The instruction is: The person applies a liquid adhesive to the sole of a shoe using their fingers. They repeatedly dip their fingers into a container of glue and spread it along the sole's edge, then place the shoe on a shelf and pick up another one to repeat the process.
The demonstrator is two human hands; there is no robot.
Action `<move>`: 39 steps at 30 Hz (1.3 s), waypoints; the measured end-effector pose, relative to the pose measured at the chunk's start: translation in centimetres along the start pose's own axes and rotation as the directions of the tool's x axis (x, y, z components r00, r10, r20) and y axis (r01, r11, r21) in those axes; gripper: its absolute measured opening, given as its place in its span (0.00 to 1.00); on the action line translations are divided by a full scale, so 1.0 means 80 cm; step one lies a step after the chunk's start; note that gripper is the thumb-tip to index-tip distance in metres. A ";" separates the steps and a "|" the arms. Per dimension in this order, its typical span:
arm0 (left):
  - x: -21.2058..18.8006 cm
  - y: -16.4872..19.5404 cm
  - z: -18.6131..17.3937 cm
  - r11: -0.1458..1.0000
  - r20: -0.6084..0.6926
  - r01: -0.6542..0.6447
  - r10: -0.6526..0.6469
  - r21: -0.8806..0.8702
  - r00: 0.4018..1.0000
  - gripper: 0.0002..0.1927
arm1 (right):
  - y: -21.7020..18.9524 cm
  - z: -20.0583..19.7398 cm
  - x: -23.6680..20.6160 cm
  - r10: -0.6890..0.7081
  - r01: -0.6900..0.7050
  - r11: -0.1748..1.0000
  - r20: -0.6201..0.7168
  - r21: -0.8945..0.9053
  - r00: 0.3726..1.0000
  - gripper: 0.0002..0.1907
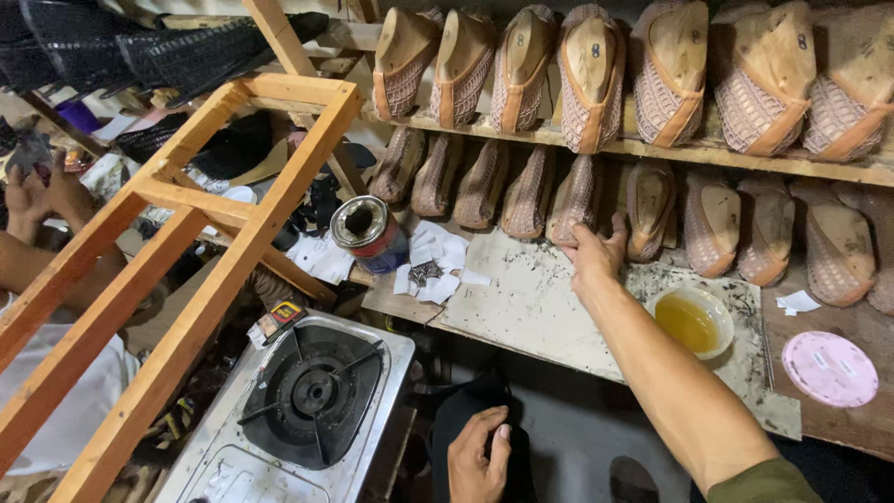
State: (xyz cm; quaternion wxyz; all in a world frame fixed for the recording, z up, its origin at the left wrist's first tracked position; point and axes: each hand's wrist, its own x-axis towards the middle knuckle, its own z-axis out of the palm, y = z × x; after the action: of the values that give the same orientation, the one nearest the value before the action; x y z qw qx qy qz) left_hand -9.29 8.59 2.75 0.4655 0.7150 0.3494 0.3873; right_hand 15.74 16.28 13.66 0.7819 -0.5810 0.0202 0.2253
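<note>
My right hand [592, 251] reaches forward over a stained white work board [531, 303] and touches the toe of a pink woven shoe on a wooden last [573, 200], one of several leaning in a row on the lower shelf. Its fingers are spread on the shoe and do not close around it. My left hand [478, 455] rests low near my lap on a dark cloth [456, 414], fingers loosely apart, holding nothing. A white bowl of yellow liquid [690, 321] sits just right of my right forearm.
An upper shelf [652, 147] carries several more lasted woven shoes. A tin can [366, 233] and paper scraps [433, 261] lie left of the board, a gas stove [312, 396] below. A wooden frame [214, 210] slants at left. Another person's hands [42, 191] work at far left. A pink lid [829, 368] lies right.
</note>
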 end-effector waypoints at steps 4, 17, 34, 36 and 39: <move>0.006 -0.001 0.005 1.000 -0.005 0.002 -0.002 -0.024 1.000 0.08 | 0.007 0.000 0.012 -0.091 0.091 0.996 0.009 0.021 0.996 0.49; 0.015 -0.012 0.009 1.000 0.018 0.012 -0.012 -0.015 1.000 0.07 | -0.002 -0.027 -0.027 -0.038 0.092 0.849 0.113 -0.520 0.993 0.51; -0.007 -0.007 -0.054 0.979 -0.021 -0.204 0.204 -0.004 0.979 0.06 | -0.037 -0.033 0.042 -0.044 0.180 0.409 0.178 -0.894 0.983 0.18; -0.019 -0.008 -0.076 0.979 -0.024 -0.201 0.201 0.019 0.979 0.06 | -0.031 -0.015 0.013 0.028 0.066 0.695 0.119 -0.716 0.993 0.14; -0.033 -0.010 -0.100 0.992 -0.009 -0.126 0.127 0.029 0.992 0.07 | -0.037 -0.022 -0.024 0.059 -0.019 0.950 0.119 -0.311 0.991 0.24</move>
State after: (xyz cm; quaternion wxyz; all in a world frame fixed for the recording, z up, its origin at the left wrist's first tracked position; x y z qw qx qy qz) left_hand -17.68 9.74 3.50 0.4282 0.7401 0.3112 0.4149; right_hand 15.57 13.37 16.32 0.6763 -0.6802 -0.0535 0.2775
